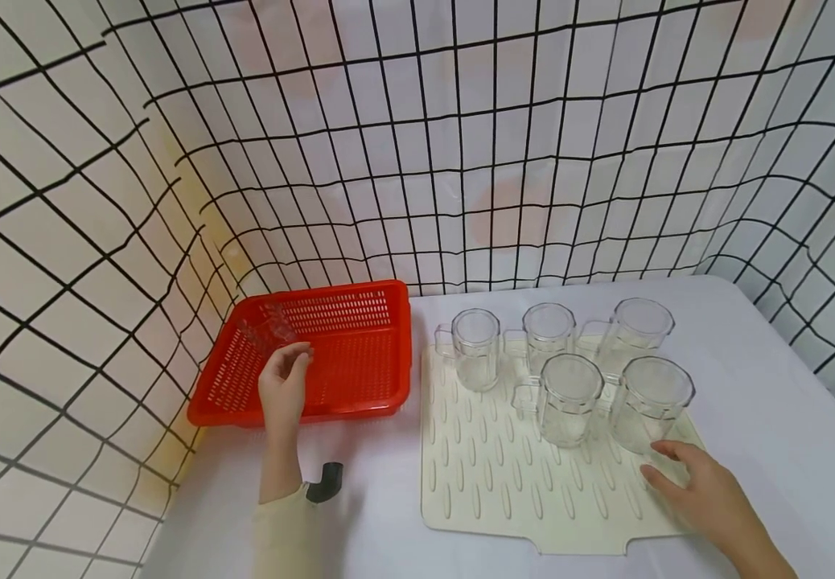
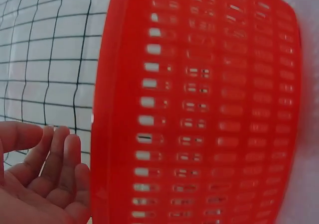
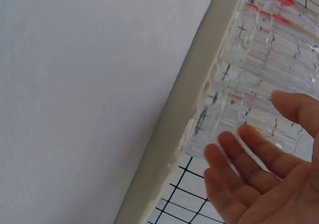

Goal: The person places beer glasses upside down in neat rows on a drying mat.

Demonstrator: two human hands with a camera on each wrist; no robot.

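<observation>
My left hand (image 1: 287, 382) is over the near left part of a red plastic basket (image 1: 348, 410), fingers loosely bent and nothing between them. Inside the basket, beyond those fingers, lies a clear glass mug (image 1: 270, 324), partly blurred against the red. In the left wrist view the hand (image 2: 47, 179) appears beside the basket wall (image 2: 107, 109). My right hand (image 1: 703, 490) has its thumb and fingers apart, fingertips right at the lower side of the front right glass mug (image 1: 652, 402). The right wrist view shows the same relaxed fingers (image 3: 254, 159) around no object.
Several clear mugs stand upright on a cream drying mat (image 1: 490, 498), among them a front middle mug (image 1: 569, 402) and a back left mug (image 1: 476, 350). Black wire mesh (image 1: 490, 169) encloses the back and sides. A dark wrist device (image 1: 326, 482) sits at the left sleeve.
</observation>
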